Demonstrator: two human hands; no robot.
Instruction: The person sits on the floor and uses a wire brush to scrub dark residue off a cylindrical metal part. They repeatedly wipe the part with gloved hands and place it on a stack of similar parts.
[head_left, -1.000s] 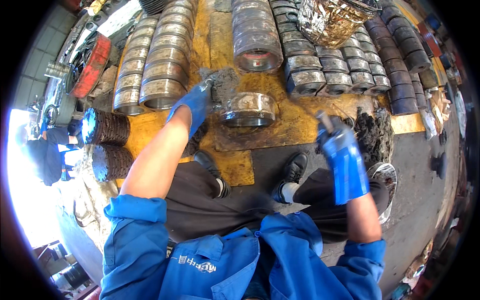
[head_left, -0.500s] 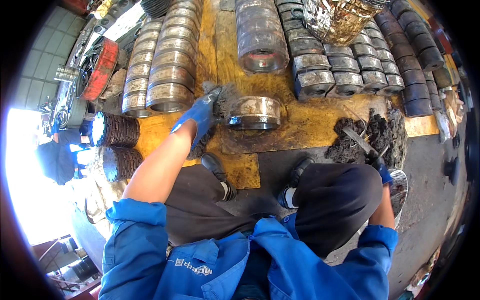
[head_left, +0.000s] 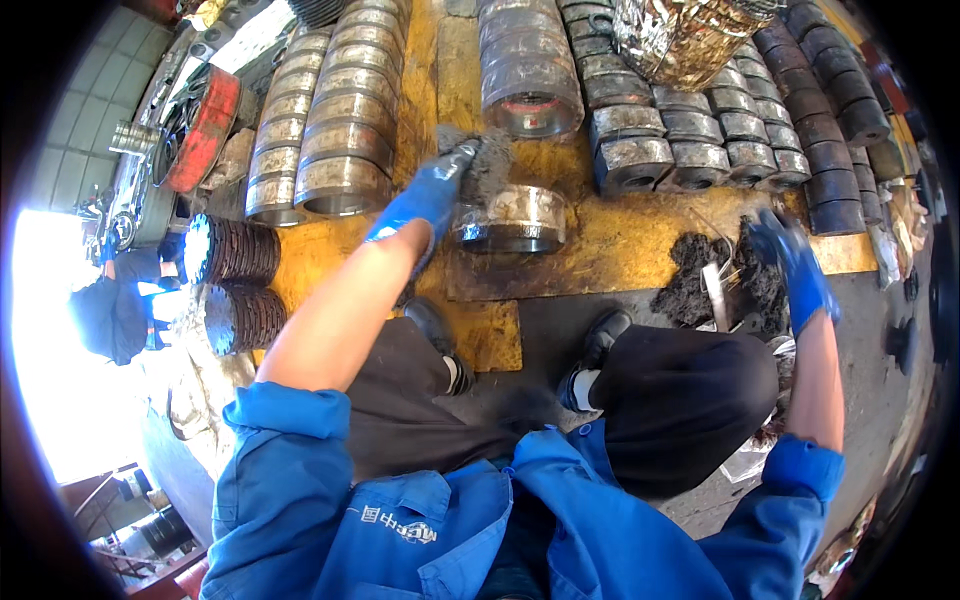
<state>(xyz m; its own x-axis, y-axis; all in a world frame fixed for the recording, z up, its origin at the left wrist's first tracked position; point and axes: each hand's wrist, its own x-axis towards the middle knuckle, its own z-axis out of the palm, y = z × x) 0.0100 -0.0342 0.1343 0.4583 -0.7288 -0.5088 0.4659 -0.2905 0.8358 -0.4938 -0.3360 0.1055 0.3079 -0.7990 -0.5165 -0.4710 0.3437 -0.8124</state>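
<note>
My left hand (head_left: 432, 195), in a blue glove, is closed on a grey wad of fibrous cloth (head_left: 490, 168). The wad is at the upper left edge of a short, wide metal ring (head_left: 512, 222) that lies on the yellow, oil-stained board. Over on the right, my right hand (head_left: 800, 268), gloved in blue too, reaches over a dark heap of shaggy fibre (head_left: 690, 285). Its fingers look stretched out and slightly smeared by motion. A flat, pale metal strip, perhaps a scraper (head_left: 714, 297), rests on that heap, apart from the right hand.
Rows of stacked metal rings (head_left: 345, 140) stand at the far left, with blocky bored metal pieces (head_left: 635, 160) at the far right. A larger cylinder row (head_left: 530, 95) and a grimy bucket (head_left: 685, 40) are at the back. Toothed discs (head_left: 240, 255) are stacked at left.
My left hand moved up and right with the grey wad, to the ring's upper edge. My right hand let go of the scraper and moved up and forward over the dark heap.
</note>
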